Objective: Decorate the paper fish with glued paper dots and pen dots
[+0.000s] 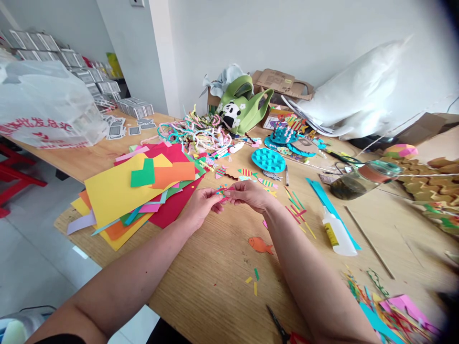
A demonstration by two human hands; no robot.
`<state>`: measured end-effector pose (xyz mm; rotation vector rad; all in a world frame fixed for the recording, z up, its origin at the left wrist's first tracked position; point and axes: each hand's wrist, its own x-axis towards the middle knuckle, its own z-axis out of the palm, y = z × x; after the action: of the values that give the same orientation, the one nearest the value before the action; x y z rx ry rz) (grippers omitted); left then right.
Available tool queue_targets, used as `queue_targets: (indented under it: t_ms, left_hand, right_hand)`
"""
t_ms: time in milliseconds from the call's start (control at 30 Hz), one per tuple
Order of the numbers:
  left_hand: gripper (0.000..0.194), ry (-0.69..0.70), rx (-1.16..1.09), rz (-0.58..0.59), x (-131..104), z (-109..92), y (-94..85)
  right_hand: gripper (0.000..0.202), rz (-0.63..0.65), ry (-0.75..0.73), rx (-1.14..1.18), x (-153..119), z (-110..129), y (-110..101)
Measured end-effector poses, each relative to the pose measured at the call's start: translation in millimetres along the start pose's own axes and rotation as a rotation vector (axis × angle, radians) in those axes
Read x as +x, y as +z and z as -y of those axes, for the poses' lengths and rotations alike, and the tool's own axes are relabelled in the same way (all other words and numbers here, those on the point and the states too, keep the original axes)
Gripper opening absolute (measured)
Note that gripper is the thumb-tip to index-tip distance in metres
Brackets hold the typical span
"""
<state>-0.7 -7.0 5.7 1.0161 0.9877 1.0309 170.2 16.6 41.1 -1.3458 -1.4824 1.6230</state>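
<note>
One colourful piece (223, 192) | between left hand (202, 203) and right hand (248, 194) | fingertips of both pinching it

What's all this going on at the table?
A person's left hand and right hand together pinch a small multicoloured piece, its shape mostly hidden, above the wooden table. Nearer the person lie an orange paper fish and, unheld, scissors. Coloured paper sheets are piled to the left; a squeeze bottle is off to the right.
</note>
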Motion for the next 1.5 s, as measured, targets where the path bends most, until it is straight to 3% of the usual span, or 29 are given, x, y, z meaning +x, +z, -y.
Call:
queue_targets:
  t_ms: [167, 1500]
  left_hand:
    - [0.022, -0.012, -0.017, 0.004, 0.1, -0.2, -0.8]
    - [0.022, 0.033, 0.042, -0.02, 0.4, -0.5, 1.0]
  right_hand:
    - [0.039, 0.028, 0.025, 0.038, -2.0, 1.9, -2.8]
    - [0.03, -0.101, -0.043, -0.112, 5.6, -5.9, 4.0]
